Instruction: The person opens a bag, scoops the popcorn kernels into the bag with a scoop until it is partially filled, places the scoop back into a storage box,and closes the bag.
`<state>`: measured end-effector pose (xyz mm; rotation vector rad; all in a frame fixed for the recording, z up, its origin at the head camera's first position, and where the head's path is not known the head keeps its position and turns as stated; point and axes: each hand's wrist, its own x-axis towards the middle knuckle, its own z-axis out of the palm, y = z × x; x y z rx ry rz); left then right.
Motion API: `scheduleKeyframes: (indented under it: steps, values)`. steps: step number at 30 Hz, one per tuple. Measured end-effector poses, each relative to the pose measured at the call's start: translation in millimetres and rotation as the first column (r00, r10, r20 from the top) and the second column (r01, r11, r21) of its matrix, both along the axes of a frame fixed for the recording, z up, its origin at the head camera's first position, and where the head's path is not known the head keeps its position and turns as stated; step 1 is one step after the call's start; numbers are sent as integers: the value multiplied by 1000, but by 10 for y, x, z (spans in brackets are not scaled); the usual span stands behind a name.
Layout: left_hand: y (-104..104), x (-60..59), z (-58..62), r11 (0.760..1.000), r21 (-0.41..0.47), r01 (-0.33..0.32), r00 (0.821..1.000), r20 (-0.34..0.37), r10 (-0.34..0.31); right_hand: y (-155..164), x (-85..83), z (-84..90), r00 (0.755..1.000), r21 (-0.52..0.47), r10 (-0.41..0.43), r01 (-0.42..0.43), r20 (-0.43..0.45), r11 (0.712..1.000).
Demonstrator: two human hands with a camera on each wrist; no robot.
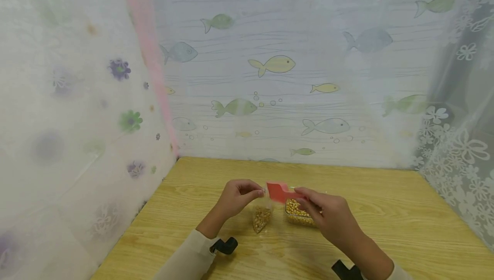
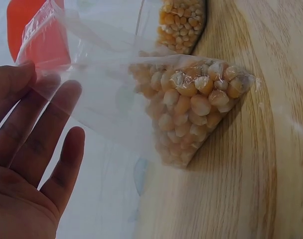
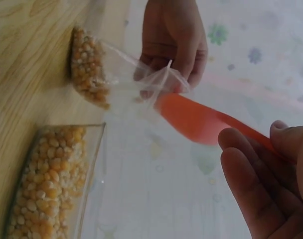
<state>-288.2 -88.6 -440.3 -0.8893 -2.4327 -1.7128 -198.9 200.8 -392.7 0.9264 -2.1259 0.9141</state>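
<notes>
My left hand (image 1: 240,198) pinches the top edge of a clear plastic bag (image 2: 111,99), whose lower part bulges with corn kernels (image 2: 191,99). The bag's bottom corner touches the table. In my right hand (image 1: 333,215) is the handle of a red scoop (image 3: 191,117), gripped between thumb and fingers. The scoop's front end lies in the mouth of the bag, close to the left fingertips. Below the scoop, partly behind the right hand in the head view, stands a clear container (image 3: 99,144) holding more corn kernels (image 3: 49,179).
The wooden table (image 1: 185,224) reaches back to a fish-patterned curtain (image 1: 270,134). A flowered sheet (image 1: 77,164) hangs along the left side, and a white-flowered one (image 1: 459,155) on the right. Black camera mounts (image 1: 225,245) sit at both wrists.
</notes>
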Motion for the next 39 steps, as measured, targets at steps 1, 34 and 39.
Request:
scheduleKeyframes:
  steps: [1, 34, 39]
  values:
    - [0, 2, 3, 1000, 2, 0, 1000, 2, 0, 2, -2, -1, 1000, 1, 2, -2, -7, 1000]
    - [-9, -8, -16, 1000, 17, 21, 1000, 1, -21, 498, -398, -182, 628, -413, 194, 223, 753, 883]
    - [-10, 0, -8, 1000, 24, 21, 1000, 17, -21, 584, -459, -247, 630, -407, 166, 260, 759, 876]
